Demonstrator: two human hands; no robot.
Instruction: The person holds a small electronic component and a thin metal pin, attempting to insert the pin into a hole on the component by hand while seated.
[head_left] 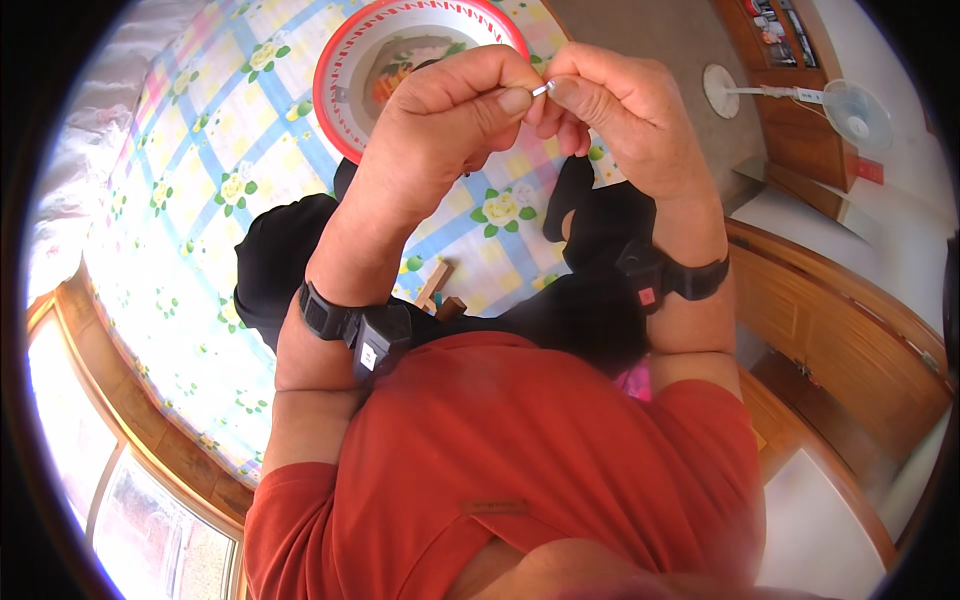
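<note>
My left hand [450, 115] and my right hand [630, 115] meet in front of me, raised over the flowered, checked cover [250, 130]. Between thumb and fingers, each pinches one end of a short, thin, silvery-white piece [542, 89]. It is too small for me to make out its kind. Just beyond my left hand lies a white basin with a red rim [322, 85], partly hidden by that hand. Its bottom shows orange and green patches; whether these are a print or contents I cannot tell.
Close to my body, small wooden pieces [434, 284] lie on the cover by my black-clad legs [285, 250]. A white standing fan [858, 115] is at the far right, near wooden cabinets [840, 330]. Windows [160, 520] line the near left.
</note>
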